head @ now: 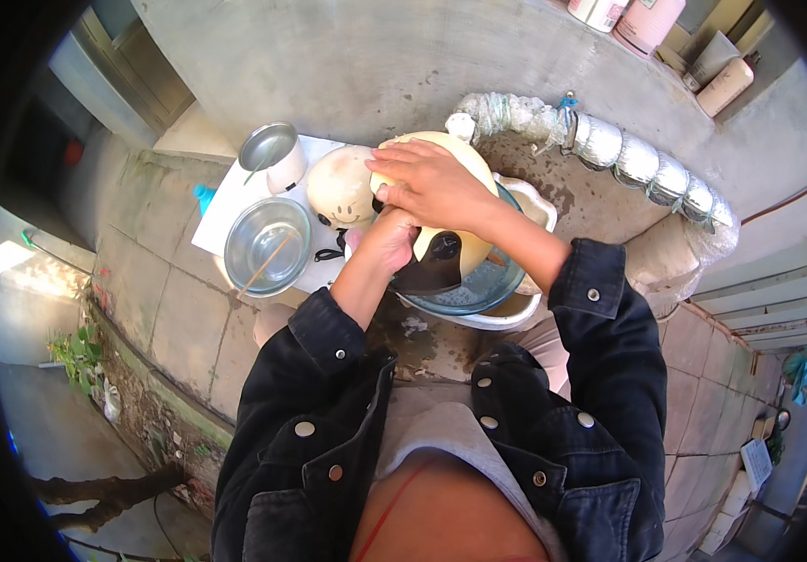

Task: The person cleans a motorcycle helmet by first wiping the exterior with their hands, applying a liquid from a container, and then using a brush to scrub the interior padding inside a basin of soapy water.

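A pale yellow helmet point(470, 158) with a dark brown, visor-like part point(431, 274) is tilted over a blue-tinted basin of water point(474, 291). My right hand point(431, 179) presses over its upper surface, fingers spread across the shell. Beneath it, my left hand point(393, 239) grips the near left side of the helmet; its fingertips are hidden. The two hands touch at the wrist and heel. A cream helmet point(340, 184) with a drawn smiling face sits just left, with a black strap point(331, 253) by it. The basin rests in a white ceramic sink point(509, 322).
On a white board point(224, 218) at left stand a metal pot point(273, 154) and a clear bowl point(268, 246) with a wooden stick point(263, 267) across it. A foil-wrapped pipe point(628, 151) curves along the right. Several bottles point(649, 24) line the ledge above.
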Demonstrator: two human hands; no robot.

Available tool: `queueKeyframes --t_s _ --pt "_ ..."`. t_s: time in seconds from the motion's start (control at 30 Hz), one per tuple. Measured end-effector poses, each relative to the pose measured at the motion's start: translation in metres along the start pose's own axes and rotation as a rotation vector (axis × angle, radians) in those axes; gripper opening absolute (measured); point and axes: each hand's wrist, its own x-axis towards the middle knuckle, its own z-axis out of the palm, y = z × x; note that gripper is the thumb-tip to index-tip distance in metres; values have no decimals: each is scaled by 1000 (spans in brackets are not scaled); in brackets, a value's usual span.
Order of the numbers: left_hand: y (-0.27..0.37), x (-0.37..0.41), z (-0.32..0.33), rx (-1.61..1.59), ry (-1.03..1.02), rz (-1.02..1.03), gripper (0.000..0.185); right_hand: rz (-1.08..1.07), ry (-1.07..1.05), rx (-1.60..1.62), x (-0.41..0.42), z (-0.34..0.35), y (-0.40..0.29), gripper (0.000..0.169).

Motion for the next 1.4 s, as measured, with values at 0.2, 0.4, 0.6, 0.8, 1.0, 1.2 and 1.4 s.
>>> queueKeyframes --t_s 0.2,0.4,0.6,0.8,1.0,1.2,1.4 --pt "2 -11 -3 124 -179 -72 47 298 -427 102 56 -18 28 57" --pt "1 -32 -15 126 -299 22 66 866 -460 951 27 -43 74 60" --pt "0 -26 -39 -145 -339 120 81 1123 19 1392 -49 -21 91 54" --pt "29 -10 -71 -308 -354 300 66 1560 334 1125 -147 97 123 53" --pt "29 -2 -67 -415 -183 356 61 1775 868 1290 -180 165 147 37" --pt "19 5 -66 -349 -155 331 59 1095 912 1844 -87 65 90 29" --pt "11 16 -55 -317 -139 330 61 615 414 594 -19 23 37 40"
